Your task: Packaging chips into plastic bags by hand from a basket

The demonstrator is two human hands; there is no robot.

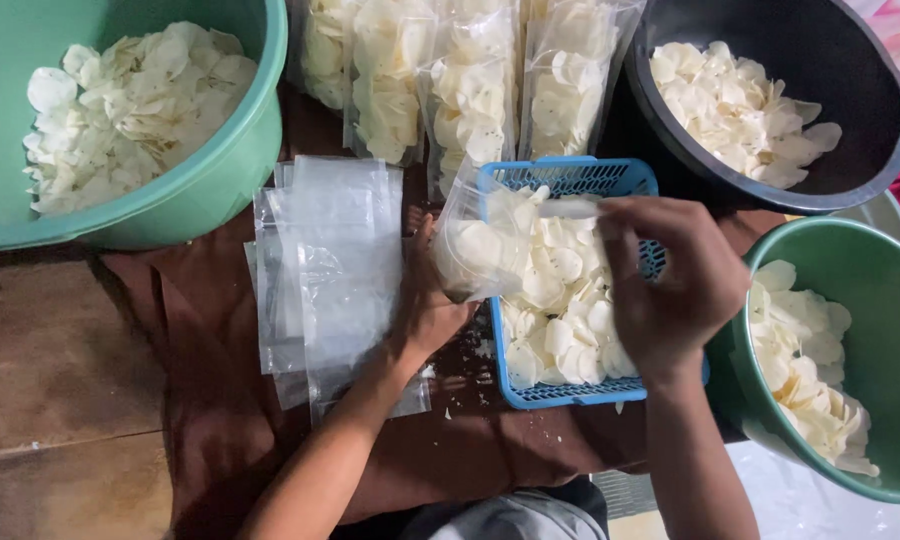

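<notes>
Chips go in cleanly if the left hand (pixel 432 300), clamped on the clear plastic bag (pixel 470 250), holds its mouth wide; right hand (pixel 670 285) pinches white chips (pixel 560 300) over the blue slotted basket (pixel 570 175).

A clear plastic bag (pixel 480 245), part-filled with pale round chips (pixel 560 300), lies tilted over a blue slotted basket (pixel 570 392) heaped with more.

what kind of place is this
Probably a small home workshop for hand-packing snack chips: basins heaped with pale chips, a stack of empty clear bags, filled bags lined up behind a blue basket.
</notes>
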